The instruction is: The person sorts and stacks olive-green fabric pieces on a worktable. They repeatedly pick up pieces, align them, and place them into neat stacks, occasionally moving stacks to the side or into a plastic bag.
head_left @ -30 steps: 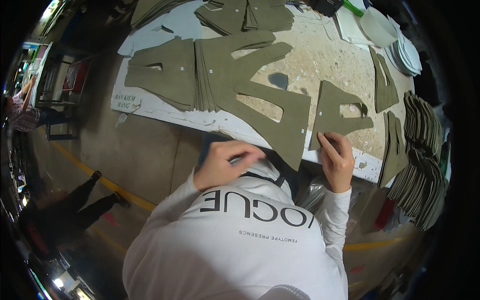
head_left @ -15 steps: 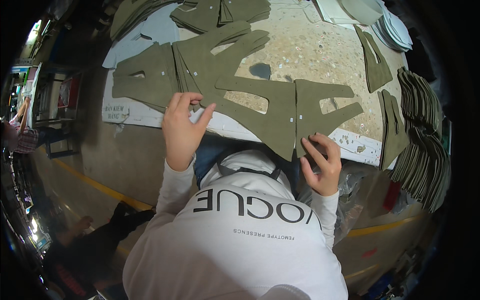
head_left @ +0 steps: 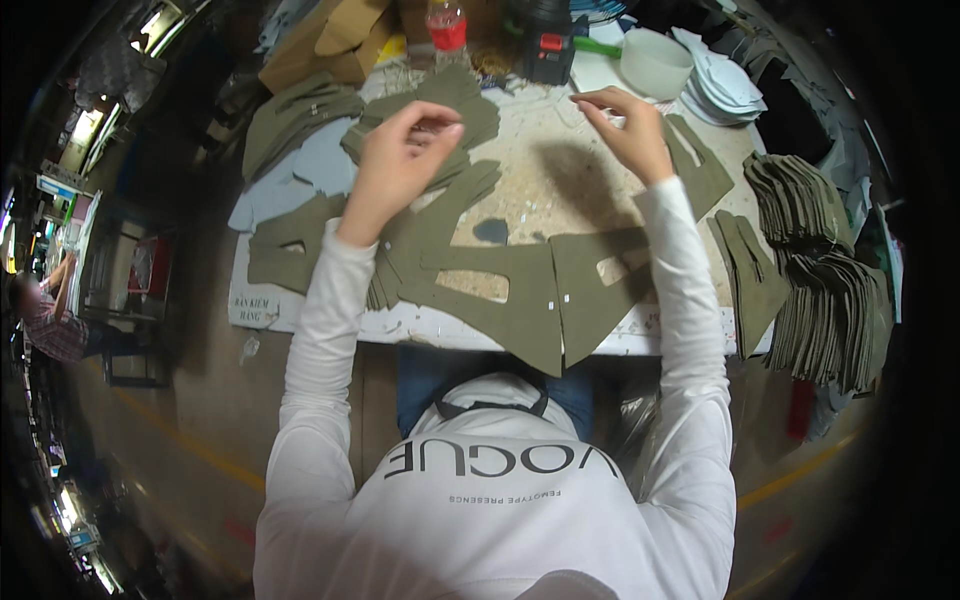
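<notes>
Both my hands are lifted over the table, with the arms stretched forward. My left hand (head_left: 402, 165) is above a fanned stack of olive-green cut pieces (head_left: 465, 115), its fingers loosely bent, the thumb apart, nothing seen in it. My right hand (head_left: 632, 128) hovers over the far right part of the tabletop, fingers reaching left, thumb apart and no object visible. Below them, two olive pieces with cut-outs, a left one (head_left: 510, 320) and a right one (head_left: 590, 315), lie edge to edge at the front edge. My right forearm partly covers the right piece.
Olive stacks (head_left: 820, 310) stand on the right, beside loose pieces (head_left: 740, 270). At the back are a bottle with a red label (head_left: 447, 30), a black device (head_left: 546, 45), a whitish bowl (head_left: 655, 65) and a cardboard box (head_left: 335, 45). A person (head_left: 50, 310) is far left.
Both hands have left the olive pieces at the front edge and moved up and forward over the table. The view has shifted, bringing the bottle, black device and box into sight.
</notes>
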`<control>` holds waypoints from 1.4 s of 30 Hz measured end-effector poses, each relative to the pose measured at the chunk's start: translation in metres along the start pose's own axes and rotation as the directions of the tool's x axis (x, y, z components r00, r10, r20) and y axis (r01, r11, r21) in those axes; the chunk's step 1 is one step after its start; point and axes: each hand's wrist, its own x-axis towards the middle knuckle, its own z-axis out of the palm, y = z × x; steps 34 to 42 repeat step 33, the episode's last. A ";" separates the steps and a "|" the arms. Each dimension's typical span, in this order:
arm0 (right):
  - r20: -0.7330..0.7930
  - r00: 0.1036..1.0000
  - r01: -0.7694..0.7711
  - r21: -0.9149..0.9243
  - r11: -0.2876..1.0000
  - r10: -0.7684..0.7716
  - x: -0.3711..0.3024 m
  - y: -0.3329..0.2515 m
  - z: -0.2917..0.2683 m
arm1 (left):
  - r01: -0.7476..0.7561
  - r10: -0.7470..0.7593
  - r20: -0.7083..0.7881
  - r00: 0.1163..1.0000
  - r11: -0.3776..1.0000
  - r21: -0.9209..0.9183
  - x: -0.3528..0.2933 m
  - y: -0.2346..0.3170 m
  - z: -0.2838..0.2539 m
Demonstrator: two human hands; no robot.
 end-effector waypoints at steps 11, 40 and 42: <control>-0.209 0.962 -0.229 -0.271 0.935 0.175 0.003 0.115 0.036 | 0.445 -0.344 0.345 0.873 0.851 -0.278 0.114 -0.054 0.136; -0.462 0.805 -0.330 0.175 0.928 0.373 0.010 0.154 0.041 | 0.696 -0.505 0.492 0.709 0.611 -0.377 0.168 -0.087 0.228; -0.462 0.805 -0.330 0.175 0.928 0.373 0.010 0.154 0.041 | 0.696 -0.505 0.492 0.709 0.611 -0.377 0.168 -0.087 0.228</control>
